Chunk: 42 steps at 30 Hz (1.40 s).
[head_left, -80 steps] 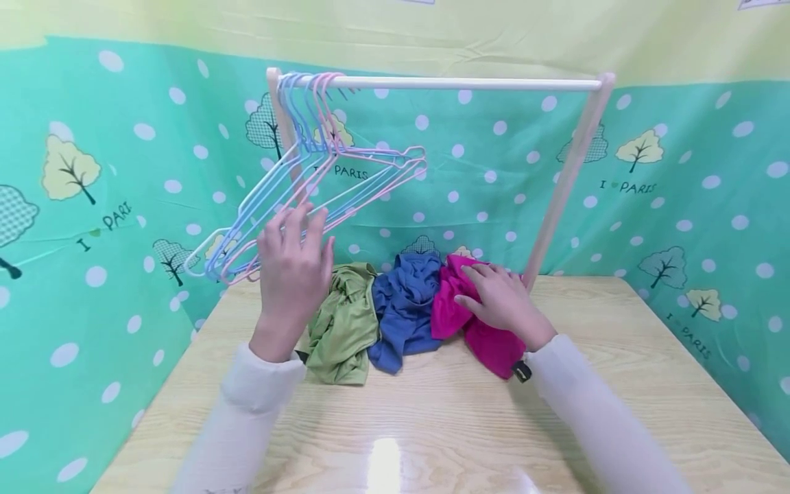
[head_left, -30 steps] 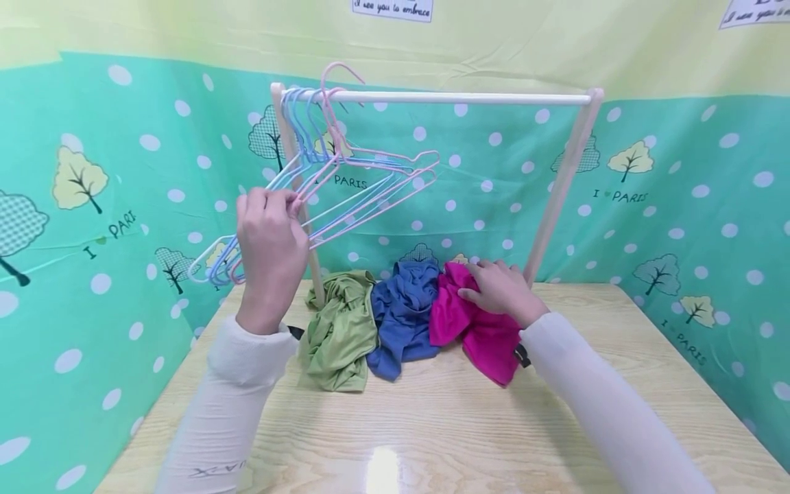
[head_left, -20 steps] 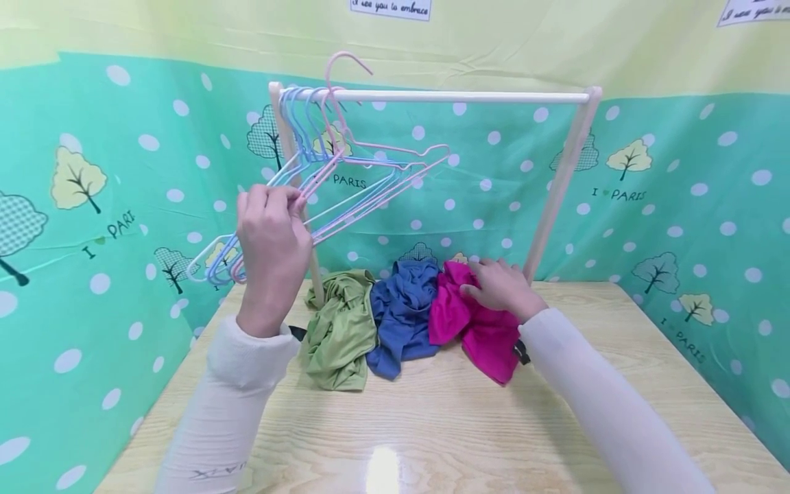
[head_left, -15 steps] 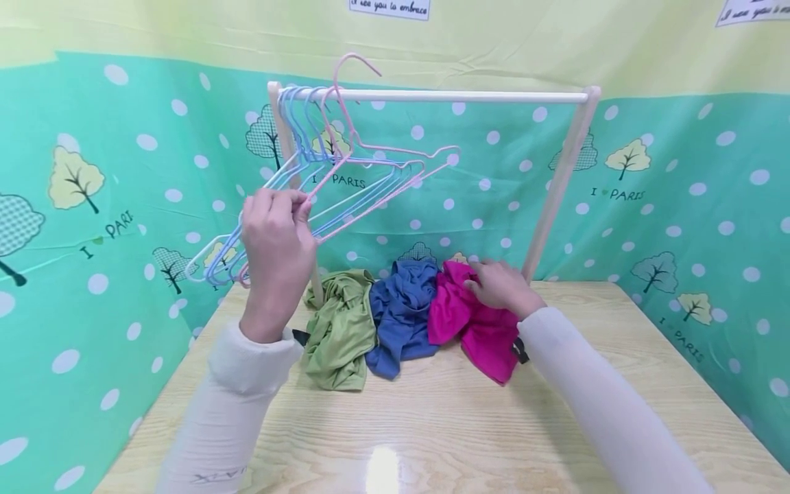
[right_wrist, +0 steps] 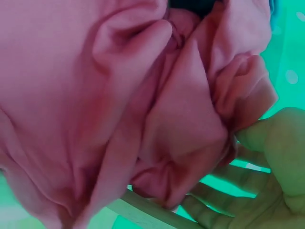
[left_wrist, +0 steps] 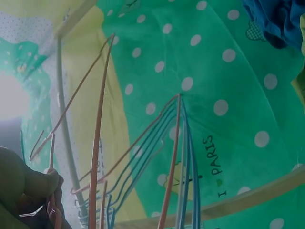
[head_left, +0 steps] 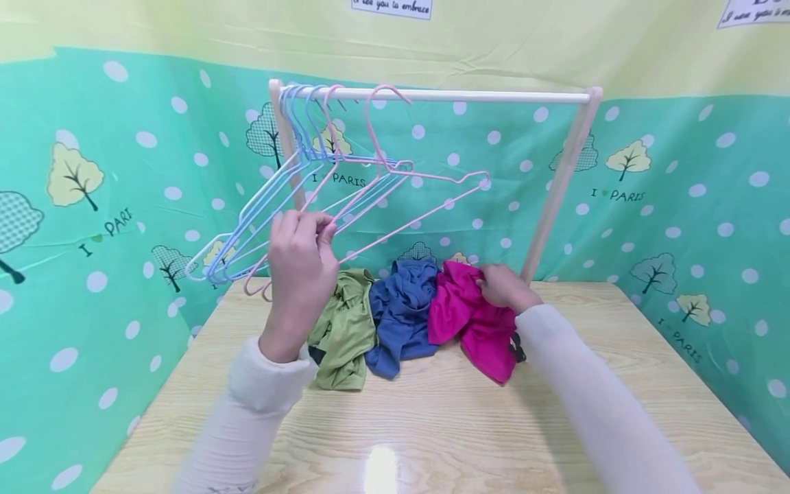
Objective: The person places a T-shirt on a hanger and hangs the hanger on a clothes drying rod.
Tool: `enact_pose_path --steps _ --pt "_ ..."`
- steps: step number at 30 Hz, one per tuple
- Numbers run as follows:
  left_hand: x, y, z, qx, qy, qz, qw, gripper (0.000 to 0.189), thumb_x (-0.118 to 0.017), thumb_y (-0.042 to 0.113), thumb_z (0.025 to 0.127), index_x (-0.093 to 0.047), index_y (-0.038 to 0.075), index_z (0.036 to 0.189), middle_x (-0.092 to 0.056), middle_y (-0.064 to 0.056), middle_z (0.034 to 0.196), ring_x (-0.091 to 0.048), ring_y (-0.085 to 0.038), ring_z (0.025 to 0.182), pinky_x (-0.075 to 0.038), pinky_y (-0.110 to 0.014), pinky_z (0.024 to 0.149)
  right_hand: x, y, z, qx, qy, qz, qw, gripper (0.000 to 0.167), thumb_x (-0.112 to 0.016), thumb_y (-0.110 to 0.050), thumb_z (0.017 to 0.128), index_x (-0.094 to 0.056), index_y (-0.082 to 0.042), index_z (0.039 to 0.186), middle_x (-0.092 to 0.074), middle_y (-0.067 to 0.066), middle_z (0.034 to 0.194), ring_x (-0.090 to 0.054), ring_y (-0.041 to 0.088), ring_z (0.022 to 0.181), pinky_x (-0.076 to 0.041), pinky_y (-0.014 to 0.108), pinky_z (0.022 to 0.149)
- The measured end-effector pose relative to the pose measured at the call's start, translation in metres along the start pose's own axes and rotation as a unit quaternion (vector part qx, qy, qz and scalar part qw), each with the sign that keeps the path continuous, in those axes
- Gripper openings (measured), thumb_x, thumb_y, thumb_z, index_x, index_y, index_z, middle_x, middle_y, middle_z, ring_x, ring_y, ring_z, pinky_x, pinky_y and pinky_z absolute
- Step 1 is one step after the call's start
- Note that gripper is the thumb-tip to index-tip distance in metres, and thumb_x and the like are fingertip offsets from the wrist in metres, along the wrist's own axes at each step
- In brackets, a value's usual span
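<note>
My left hand (head_left: 302,267) pinches the left shoulder of a pink hanger (head_left: 426,177), thumb against the wire. In the head view its hook overlaps the rod; the left wrist view shows the hanger (left_wrist: 101,114) apart from the others. My right hand (head_left: 503,285) grips the upper right edge of a crumpled magenta garment (head_left: 457,309). In the right wrist view the thumb of that hand (right_wrist: 281,157) lies on the near side of the cloth (right_wrist: 181,124), its fingers partly behind it. Blue and pink hangers (head_left: 311,123) hang at the rod's left end.
A rack with a white rod (head_left: 494,96) and wooden posts (head_left: 561,185) stands on the wooden table (head_left: 432,439). A blue garment (head_left: 404,315) and a green garment (head_left: 345,336) lie left of the magenta one. Patterned cloth (head_left: 710,158) surrounds the table.
My left hand has taken a pink hanger up off the rod, then moved right and lowered it, away from the other hangers. The right fingers have curled in at the magenta garment.
</note>
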<state>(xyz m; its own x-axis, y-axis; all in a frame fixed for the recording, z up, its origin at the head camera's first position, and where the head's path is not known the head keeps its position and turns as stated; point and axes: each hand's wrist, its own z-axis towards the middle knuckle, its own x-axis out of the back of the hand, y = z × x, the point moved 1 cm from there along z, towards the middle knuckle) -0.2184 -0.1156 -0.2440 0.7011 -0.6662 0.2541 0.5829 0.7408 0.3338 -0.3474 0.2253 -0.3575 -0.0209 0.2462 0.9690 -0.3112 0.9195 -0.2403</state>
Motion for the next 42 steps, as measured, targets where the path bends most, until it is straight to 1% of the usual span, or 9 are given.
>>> enact_pose_path --steps 8,16,19,22,29,33,38,40,42 --pt "-0.013 -0.003 -0.015 -0.005 -0.025 -0.014 0.9996 0.009 -0.069 -0.001 0.095 -0.070 -0.010 0.094 -0.063 -0.022 0.090 -0.055 -0.042 0.086 -0.047 -0.047 0.078 -0.012 0.011 0.007 -0.036 0.026 0.013 0.9989 0.016 -0.055 0.006 0.091 -0.063 0.005 0.105 -0.065 0.021 0.094 -0.060 0.031 0.086 -0.054 0.046 0.077" --pt "-0.025 -0.005 -0.026 0.004 -0.051 -0.015 0.9986 0.007 -0.070 -0.002 0.093 -0.071 -0.008 0.094 -0.063 -0.020 0.089 -0.055 -0.039 0.084 -0.046 -0.046 0.076 -0.012 0.012 0.009 -0.047 0.086 0.008 0.9951 0.014 -0.056 0.008 0.090 -0.064 -0.002 0.082 -0.061 0.013 0.078 -0.055 0.027 0.074 -0.051 0.040 0.065" --pt "-0.028 -0.006 -0.030 0.009 -0.059 -0.017 0.9981 0.007 -0.069 -0.002 0.094 -0.071 -0.008 0.095 -0.063 -0.020 0.090 -0.055 -0.039 0.086 -0.047 -0.047 0.078 -0.008 0.007 0.007 -0.028 0.120 0.001 0.9924 0.012 -0.056 0.008 0.087 -0.061 -0.002 0.082 -0.060 0.014 0.078 -0.056 0.028 0.073 -0.052 0.042 0.064" --pt "-0.030 -0.007 -0.032 0.015 -0.062 -0.015 0.9978 0.007 -0.068 -0.002 0.095 -0.071 -0.008 0.095 -0.063 -0.019 0.090 -0.055 -0.039 0.086 -0.047 -0.046 0.078 -0.006 -0.002 0.003 0.018 0.145 -0.016 0.9892 0.013 -0.055 0.009 0.084 -0.057 -0.003 0.081 -0.057 0.012 0.074 -0.057 0.028 0.071 -0.052 0.043 0.063" --pt "-0.034 -0.014 -0.036 0.022 -0.076 -0.008 0.9968 0.005 -0.069 -0.003 0.093 -0.071 -0.008 0.094 -0.063 -0.019 0.090 -0.054 -0.039 0.086 -0.046 -0.047 0.078 -0.014 -0.035 -0.023 0.091 0.120 0.005 0.9886 0.005 -0.058 0.001 0.097 -0.061 0.001 0.093 -0.059 0.008 0.081 -0.060 0.026 0.078 -0.056 0.042 0.073" --pt "-0.036 -0.016 -0.036 0.023 -0.087 -0.001 0.9960 0.006 -0.068 -0.003 0.093 -0.071 -0.008 0.094 -0.063 -0.019 0.090 -0.054 -0.040 0.088 -0.045 -0.048 0.081 -0.014 -0.037 -0.030 0.115 0.121 0.045 0.9849 0.011 -0.057 -0.001 0.100 -0.065 0.005 0.103 -0.066 0.011 0.089 -0.066 0.028 0.085 -0.058 0.043 0.078" --pt "-0.036 -0.017 -0.037 0.022 -0.097 0.005 0.9951 0.005 -0.069 -0.003 0.092 -0.071 -0.007 0.094 -0.064 -0.019 0.090 -0.054 -0.040 0.088 -0.045 -0.048 0.081 -0.004 -0.022 -0.024 0.063 0.150 0.113 0.9801 0.020 -0.052 0.004 0.100 -0.061 0.010 0.117 -0.069 0.022 0.098 -0.067 0.033 0.088 -0.058 0.046 0.076" --pt "-0.036 -0.017 -0.037 0.021 -0.098 0.005 0.9949 0.004 -0.069 -0.004 0.092 -0.071 -0.007 0.094 -0.064 -0.019 0.090 -0.054 -0.040 0.087 -0.046 -0.047 0.081 0.000 -0.015 -0.022 0.026 0.146 0.097 0.9843 0.025 -0.056 0.002 0.099 -0.057 0.011 0.122 -0.067 0.025 0.103 -0.065 0.036 0.092 -0.056 0.049 0.079" --pt "-0.036 -0.017 -0.037 0.022 -0.099 0.003 0.9948 0.004 -0.069 -0.005 0.091 -0.071 -0.007 0.094 -0.064 -0.019 0.089 -0.054 -0.040 0.087 -0.046 -0.047 0.080 0.004 -0.011 -0.020 -0.010 0.130 0.045 0.9905 0.032 -0.064 -0.007 0.098 -0.056 0.011 0.122 -0.065 0.027 0.104 -0.063 0.040 0.097 -0.053 0.052 0.086"
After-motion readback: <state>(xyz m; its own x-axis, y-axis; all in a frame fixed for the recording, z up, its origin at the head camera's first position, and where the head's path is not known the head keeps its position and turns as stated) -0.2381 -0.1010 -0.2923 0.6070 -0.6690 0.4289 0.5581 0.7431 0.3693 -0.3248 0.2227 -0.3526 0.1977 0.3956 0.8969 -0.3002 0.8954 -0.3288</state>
